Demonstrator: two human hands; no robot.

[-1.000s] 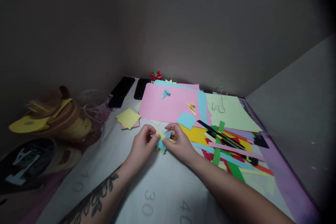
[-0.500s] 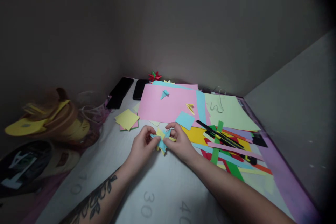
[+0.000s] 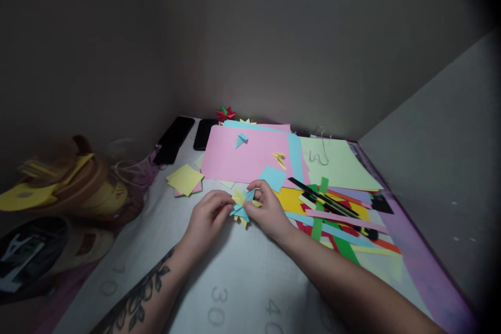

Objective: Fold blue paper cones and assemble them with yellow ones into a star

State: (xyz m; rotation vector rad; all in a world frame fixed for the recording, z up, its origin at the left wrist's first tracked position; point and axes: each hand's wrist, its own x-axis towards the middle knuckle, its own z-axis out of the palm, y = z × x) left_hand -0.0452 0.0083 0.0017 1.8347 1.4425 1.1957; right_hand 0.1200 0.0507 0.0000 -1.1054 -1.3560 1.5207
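A folded paper star (image 3: 240, 211) with pale yellow and light blue points is held up over the middle of the mat. My right hand (image 3: 267, 210) pinches it from the right, thumb across its front and fingers behind. From the left, my left hand (image 3: 211, 214) closes thumb and fingertips on its edge; the exact contact is small and partly hidden. Just beyond lies a light blue paper square (image 3: 273, 178). Farther back, a blue folded piece (image 3: 241, 140) and a yellow folded piece (image 3: 279, 159) rest on a pink sheet (image 3: 250, 159).
Paper strips (image 3: 336, 229) and a black cutter (image 3: 324, 198) lie on the right, before a pale green sheet (image 3: 336, 162). Yellow and pink squares (image 3: 185, 180) sit on the left. Black phones (image 3: 174, 138), a red star (image 3: 226, 113) and a brown pot (image 3: 94, 188) stand along the edges.
My left thumb and fingers have shifted off the star's front to its left edge, showing more of its blue and yellow folds. My right hand keeps its pinch.
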